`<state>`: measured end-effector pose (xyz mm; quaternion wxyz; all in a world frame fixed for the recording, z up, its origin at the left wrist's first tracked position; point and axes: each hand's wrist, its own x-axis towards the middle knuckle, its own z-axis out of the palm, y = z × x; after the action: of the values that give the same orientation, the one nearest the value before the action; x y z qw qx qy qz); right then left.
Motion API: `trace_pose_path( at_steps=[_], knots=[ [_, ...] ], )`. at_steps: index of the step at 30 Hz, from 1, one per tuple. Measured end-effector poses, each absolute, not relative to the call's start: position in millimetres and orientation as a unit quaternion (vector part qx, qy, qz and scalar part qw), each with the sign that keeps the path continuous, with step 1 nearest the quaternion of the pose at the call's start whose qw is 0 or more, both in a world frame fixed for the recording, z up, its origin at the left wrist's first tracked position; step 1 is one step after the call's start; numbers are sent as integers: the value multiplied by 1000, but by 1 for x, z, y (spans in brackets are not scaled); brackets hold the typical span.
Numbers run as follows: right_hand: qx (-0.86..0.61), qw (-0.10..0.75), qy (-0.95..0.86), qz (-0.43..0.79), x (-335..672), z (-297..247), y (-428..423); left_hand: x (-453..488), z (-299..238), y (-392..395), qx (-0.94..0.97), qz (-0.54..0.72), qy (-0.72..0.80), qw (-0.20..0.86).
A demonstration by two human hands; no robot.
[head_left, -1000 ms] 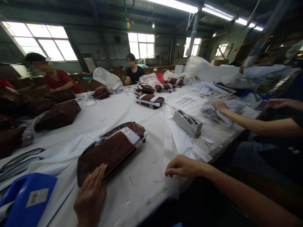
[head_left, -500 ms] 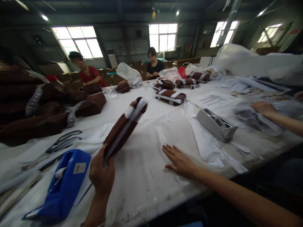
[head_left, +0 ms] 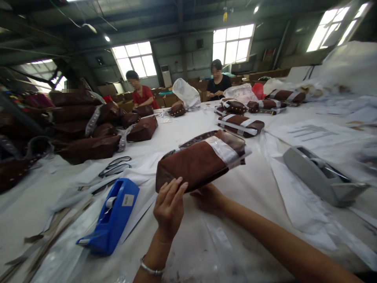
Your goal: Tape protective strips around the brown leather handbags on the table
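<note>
I hold a brown suede bag (head_left: 200, 161) above the white-covered table (head_left: 256, 188); clear plastic and white tape bands wrap its far end. My left hand (head_left: 169, 206) grips the bag's near edge, fingers up against its face. My right hand (head_left: 209, 196) is under the bag's near end, palm up, its fingers mostly hidden by the bag. A blue tape dispenser (head_left: 113, 216) sits just left of my left hand. A grey tape dispenser (head_left: 321, 175) stands to the right.
A pile of brown bags (head_left: 88, 133) fills the left. Several wrapped bags (head_left: 241, 124) lie at the far middle. Scissors (head_left: 114, 167) lie beyond the blue dispenser. White paper strips (head_left: 297, 204) lie at the right. Two people sit at the far side.
The bag has turned from edge-up in my left hand to broad face towards me. My right hand left the table and went under it. The view swung left.
</note>
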<state>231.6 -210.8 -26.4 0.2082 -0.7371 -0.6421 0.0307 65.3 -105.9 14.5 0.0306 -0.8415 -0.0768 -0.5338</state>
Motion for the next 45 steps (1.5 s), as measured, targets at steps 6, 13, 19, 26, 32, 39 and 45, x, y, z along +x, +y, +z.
trace_pose_path(
  at_steps=[6,13,19,26,32,39,45],
  knots=[
    [-548,191,-788,206,196,21,-310,65,-16,-135,-881,-474,6,2],
    [-772,249,-584,-25,272,60,-245,67,-37,-172,-890,-452,-3,-64],
    [-828,34,-555,73,324,60,-171,69,-43,-174,-887,-456,0,-70],
    [-735,10,-677,18,297,62,-132,73,-46,-171,-889,-450,-3,-92],
    [-733,-29,-679,-20,294,28,-95,74,-49,-171,-900,-423,-20,-98],
    [-766,-87,-637,-5,282,5,-78,73,-46,-172,-902,-418,-18,-103],
    [-750,-92,-655,10,280,28,-90,70,-48,-170,-917,-391,-1,-81]
  ],
)
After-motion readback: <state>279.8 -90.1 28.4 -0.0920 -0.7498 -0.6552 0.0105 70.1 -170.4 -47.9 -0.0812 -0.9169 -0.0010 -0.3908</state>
